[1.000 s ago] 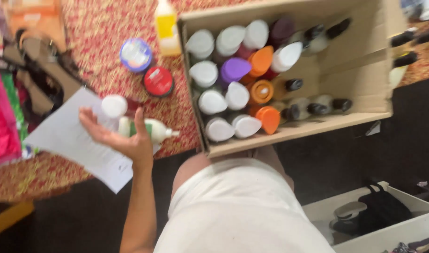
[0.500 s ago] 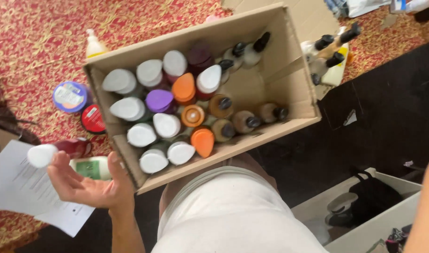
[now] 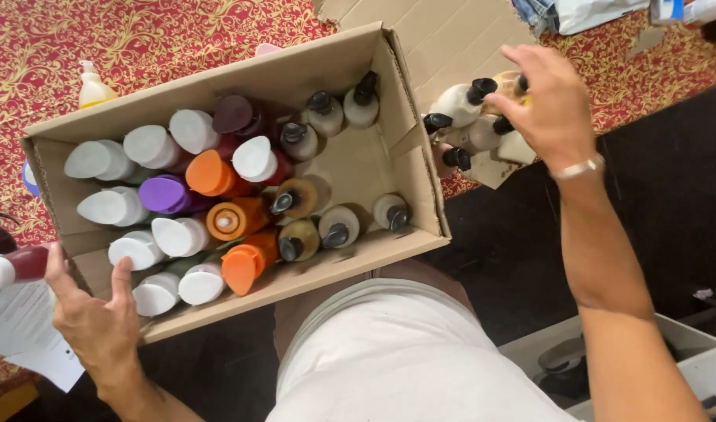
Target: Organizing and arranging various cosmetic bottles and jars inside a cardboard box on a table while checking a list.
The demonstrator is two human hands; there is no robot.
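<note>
my right hand (image 3: 547, 98) is pinching a cream black-capped plastic bottle (image 3: 461, 103) just beside the open brown cardboard box (image 3: 358, 168), while my spread left hand (image 3: 92, 316) is touching its corner.

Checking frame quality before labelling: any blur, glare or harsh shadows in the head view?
Head view: mostly sharp and evenly lit, soft shadows inside the cardboard box; slight motion blur on the right hand over the black-capped bottles; mild sheen on the white caps; left hand crisp.
</note>
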